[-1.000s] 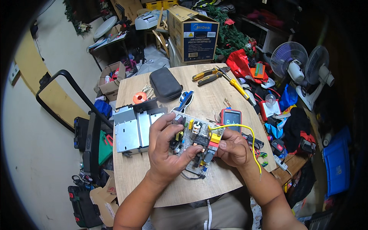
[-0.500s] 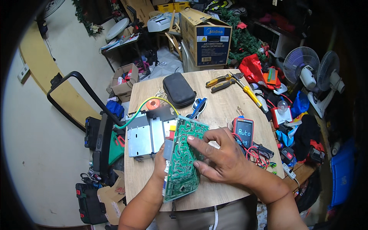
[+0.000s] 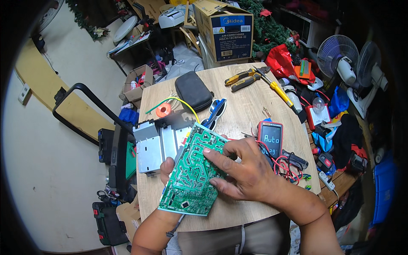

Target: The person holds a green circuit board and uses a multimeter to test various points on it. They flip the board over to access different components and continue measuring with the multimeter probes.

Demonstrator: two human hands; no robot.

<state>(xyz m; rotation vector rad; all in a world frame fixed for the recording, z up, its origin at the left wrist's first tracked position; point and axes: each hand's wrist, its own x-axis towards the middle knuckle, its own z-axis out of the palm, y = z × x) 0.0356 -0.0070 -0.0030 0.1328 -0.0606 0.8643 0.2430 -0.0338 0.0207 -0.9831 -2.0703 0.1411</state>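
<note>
A green circuit board [image 3: 193, 174] is tilted above the table with its soldered side facing me. My left hand [image 3: 166, 169] grips it from behind at the left edge; most of that hand is hidden by the board. With the index finger stretched out and its tip against the board face, my right hand [image 3: 242, 170] is over the board's right side. Its thumb is apart from that finger, near the board's middle. A green-yellow wire [image 3: 187, 103] rises from the board's top. Behind the board lies a grey metal housing [image 3: 151, 148].
Right of my right hand lies a red multimeter [image 3: 270, 138] with tangled leads [image 3: 282, 168]. Farther back are pliers [image 3: 244, 79], a yellow-handled screwdriver [image 3: 280, 94], a black case [image 3: 194, 90], sunglasses [image 3: 214, 114] and an orange spool [image 3: 163, 110]. Two fans [image 3: 346, 68] stand beyond the table's right.
The board has turned so that its soldered face shows more fully, and its lower end has swung left. My right index finger stays against it. The view has shifted slightly.
</note>
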